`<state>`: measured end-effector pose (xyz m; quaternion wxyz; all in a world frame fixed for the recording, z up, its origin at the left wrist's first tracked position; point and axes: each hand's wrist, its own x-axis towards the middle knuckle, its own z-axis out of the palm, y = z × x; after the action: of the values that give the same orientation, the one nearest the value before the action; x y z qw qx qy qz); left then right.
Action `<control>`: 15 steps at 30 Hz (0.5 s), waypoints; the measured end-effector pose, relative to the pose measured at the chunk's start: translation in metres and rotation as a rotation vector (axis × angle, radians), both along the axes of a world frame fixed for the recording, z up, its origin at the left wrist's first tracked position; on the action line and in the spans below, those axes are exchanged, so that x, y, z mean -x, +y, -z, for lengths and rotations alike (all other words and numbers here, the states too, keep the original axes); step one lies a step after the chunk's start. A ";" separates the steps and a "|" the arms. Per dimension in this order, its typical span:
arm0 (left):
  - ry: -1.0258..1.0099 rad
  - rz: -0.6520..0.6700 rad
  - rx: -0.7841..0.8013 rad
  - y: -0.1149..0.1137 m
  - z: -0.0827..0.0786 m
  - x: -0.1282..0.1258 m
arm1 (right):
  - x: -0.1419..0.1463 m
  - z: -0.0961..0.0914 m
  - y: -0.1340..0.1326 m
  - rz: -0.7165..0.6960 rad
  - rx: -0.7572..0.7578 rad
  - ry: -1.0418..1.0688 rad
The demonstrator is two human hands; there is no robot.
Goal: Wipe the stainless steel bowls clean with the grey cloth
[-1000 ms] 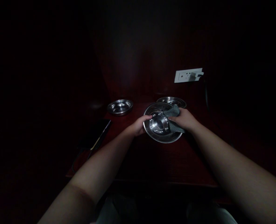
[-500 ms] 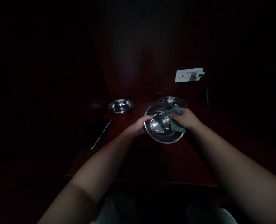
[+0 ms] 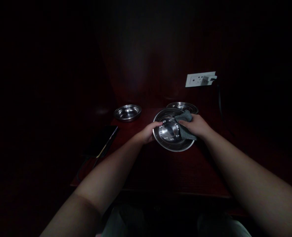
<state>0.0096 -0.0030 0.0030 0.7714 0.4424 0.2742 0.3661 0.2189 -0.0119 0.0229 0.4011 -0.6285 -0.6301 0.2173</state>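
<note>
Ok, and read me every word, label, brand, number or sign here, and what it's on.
No readable text anywhere.
Held steel bowl and gray cloth: no lettering shows.
Left steel bowl, rear steel dish: none shows.
Wall socket: any markings too small to read.
Dark slab at left: too dark to tell.

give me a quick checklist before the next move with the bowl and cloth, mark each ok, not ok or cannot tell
1. Left hand gripping the held bowl: ok, thumb over its rim.
2. Right hand holding the grey cloth: ok, partly inside the bowl.
3. Bowl's inside free of marks: cannot tell, reflections and dim light.
4. Lighting: not ok, much of the view is dark.
5. Second bowl apart from both hands: ok.
6. Rear dish untouched by the held bowl: cannot tell, they overlap in view.
</note>
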 end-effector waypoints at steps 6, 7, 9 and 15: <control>-0.008 0.000 -0.009 0.002 0.002 0.000 | -0.001 0.001 0.002 0.020 0.011 -0.014; -0.009 0.002 -0.009 0.002 0.002 0.000 | -0.001 0.000 0.002 0.020 0.011 -0.015; -0.012 0.002 -0.012 0.002 0.002 0.000 | -0.001 0.000 0.001 0.021 0.009 -0.018; -0.012 0.000 -0.020 0.000 0.000 0.000 | 0.000 -0.002 -0.001 0.019 0.010 0.001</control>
<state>0.0097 -0.0035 0.0029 0.7686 0.4481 0.2659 0.3712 0.2185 -0.0125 0.0245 0.4005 -0.6362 -0.6227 0.2169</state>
